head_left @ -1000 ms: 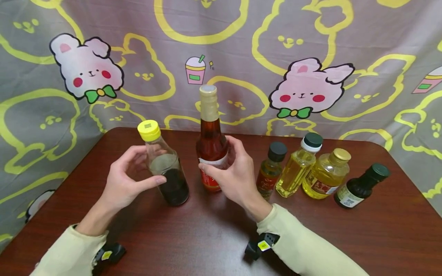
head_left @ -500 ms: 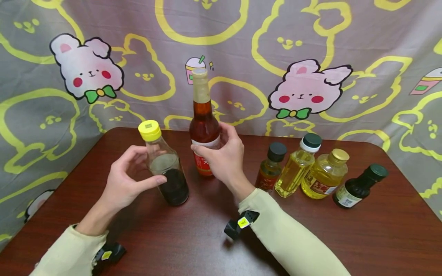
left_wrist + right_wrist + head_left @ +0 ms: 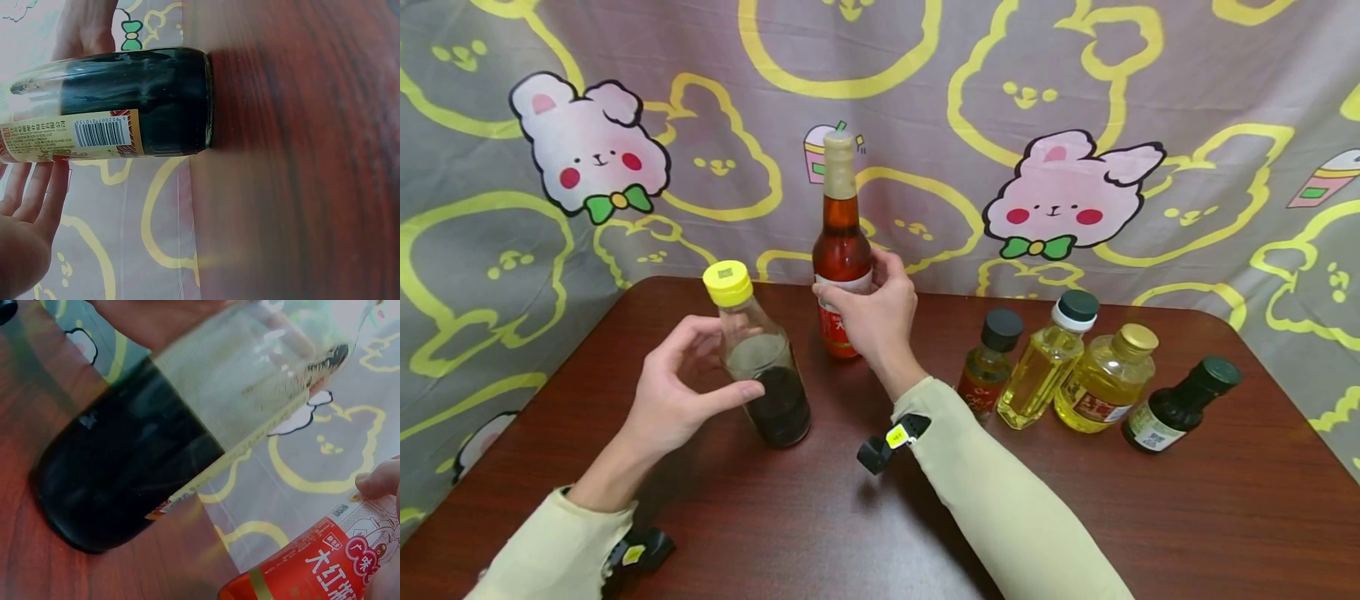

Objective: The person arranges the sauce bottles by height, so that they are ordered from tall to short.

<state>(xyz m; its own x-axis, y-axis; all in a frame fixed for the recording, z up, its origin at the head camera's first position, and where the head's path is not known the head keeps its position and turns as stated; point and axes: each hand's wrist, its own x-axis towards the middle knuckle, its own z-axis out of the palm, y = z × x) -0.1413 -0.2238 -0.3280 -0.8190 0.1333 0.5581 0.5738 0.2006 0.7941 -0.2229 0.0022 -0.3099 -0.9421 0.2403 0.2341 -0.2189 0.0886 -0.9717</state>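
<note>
My left hand (image 3: 673,387) curves round a glass bottle of dark liquid (image 3: 778,404) with a yellow cap, thumb across its front and fingers behind. This bottle stands on the table, and its barcode label shows in the left wrist view. Farther back, my right hand (image 3: 880,308) grips a red vinegar bottle (image 3: 842,254) with a pale wrapped neck, upright, its thumb across the white and red label. In the right wrist view the dark bottle (image 3: 125,456) fills the foreground, and the vinegar bottle's red label (image 3: 331,556) shows at lower right.
To the right stand a small black-capped bottle (image 3: 988,367), a tall green-capped oil bottle (image 3: 1045,367), a squat gold-capped oil bottle (image 3: 1101,379) and a small dark bottle (image 3: 1176,408). A patterned curtain (image 3: 917,100) hangs behind the brown table (image 3: 760,533).
My right hand has carried the red vinegar bottle away toward the back of the table and slightly left. The left hand and the dark bottle have hardly moved.
</note>
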